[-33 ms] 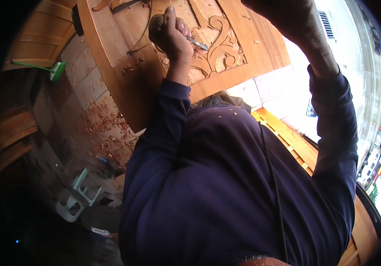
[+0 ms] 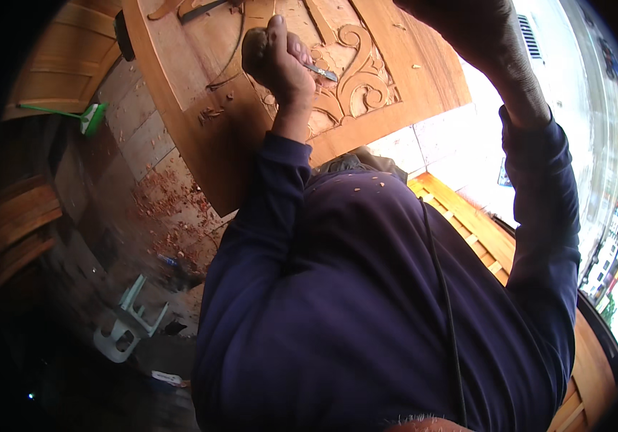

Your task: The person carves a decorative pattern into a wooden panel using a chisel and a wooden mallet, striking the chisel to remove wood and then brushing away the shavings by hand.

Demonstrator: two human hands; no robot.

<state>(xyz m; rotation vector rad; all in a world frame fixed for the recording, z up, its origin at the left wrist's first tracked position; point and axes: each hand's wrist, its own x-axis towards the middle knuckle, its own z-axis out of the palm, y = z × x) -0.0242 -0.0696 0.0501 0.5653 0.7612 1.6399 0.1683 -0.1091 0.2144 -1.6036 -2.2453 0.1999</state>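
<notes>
My left hand point(image 2: 280, 61) is closed in a fist over a carved wooden panel point(image 2: 435, 86). A carving chisel point(image 2: 321, 73) is in its grip, with a short metal end sticking out beside the fingers toward the scrollwork. Raised scrolls and leaf shapes point(image 2: 358, 83) stand out from the recessed ground of the panel. My right hand point(image 2: 460, 21) is raised at the top edge, above the panel's right side. Its fingers lie outside the picture, so whatever it may hold is hidden.
Dark tools point(image 2: 201, 10) and wood shavings point(image 2: 212, 114) lie on the panel. More shavings point(image 2: 169, 205) cover the tiled floor at left, near a green broom point(image 2: 93, 117) and a pale plastic stool point(image 2: 125, 324). A slatted wooden piece point(image 2: 467, 223) is at my right.
</notes>
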